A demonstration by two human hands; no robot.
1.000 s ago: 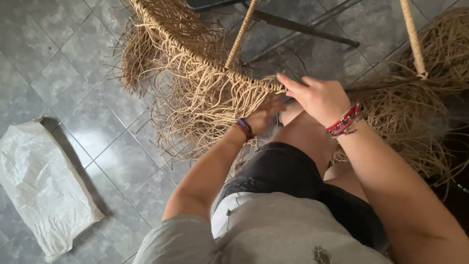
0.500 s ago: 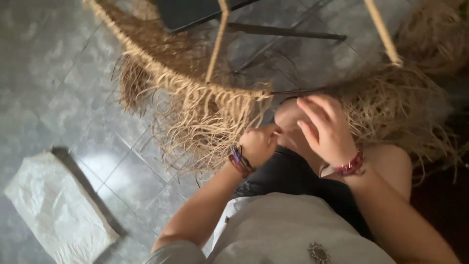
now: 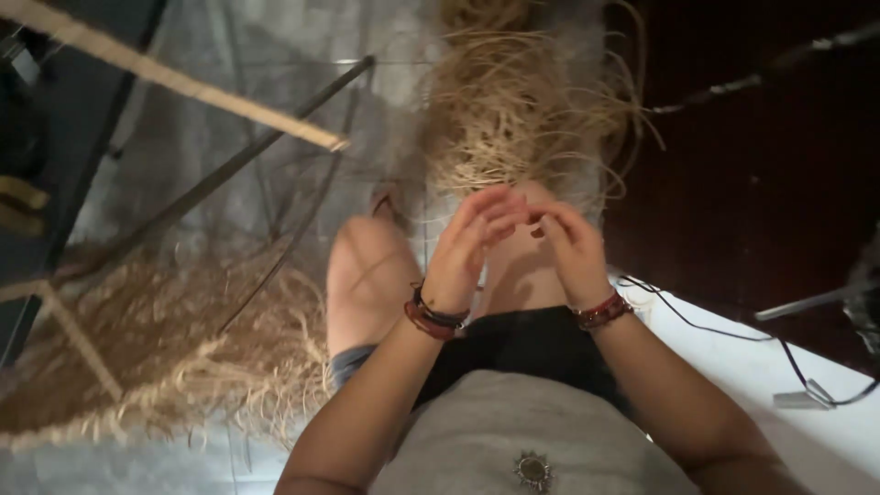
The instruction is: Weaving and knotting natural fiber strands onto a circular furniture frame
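Both hands have come up off the woven edge since the earlier frames and now meet in front of the body over the bare knees; the view has also swung, so the loose pale straw fibre bundle (image 3: 522, 101) now lies on the floor straight ahead beyond the knees. Left hand (image 3: 472, 243) is raised, fingers curled toward the right hand (image 3: 564, 243), fingertips of both touching or nearly touching at the middle. Grip of each hand looks like a light pinch, fingers partly closed, but whether a thin straw strand sits between them cannot be told, too blurred. Left wrist carries dark and red bracelets (image 3: 435, 316), right wrist a red beaded bracelet (image 3: 600, 310). Frayed tan woven straw mat (image 3: 156, 357) lies on the grey tiled floor (image 3: 211, 137) at the left, well apart from the hands, its fringe spreading toward the left knee. Pale wooden stick (image 3: 183, 82) crosses the upper left, above a dark metal rod (image 3: 257, 151). Black cable (image 3: 715, 325) runs over a white surface (image 3: 779, 385) at the right. Person wears a grey shirt (image 3: 522, 440) and dark shorts.
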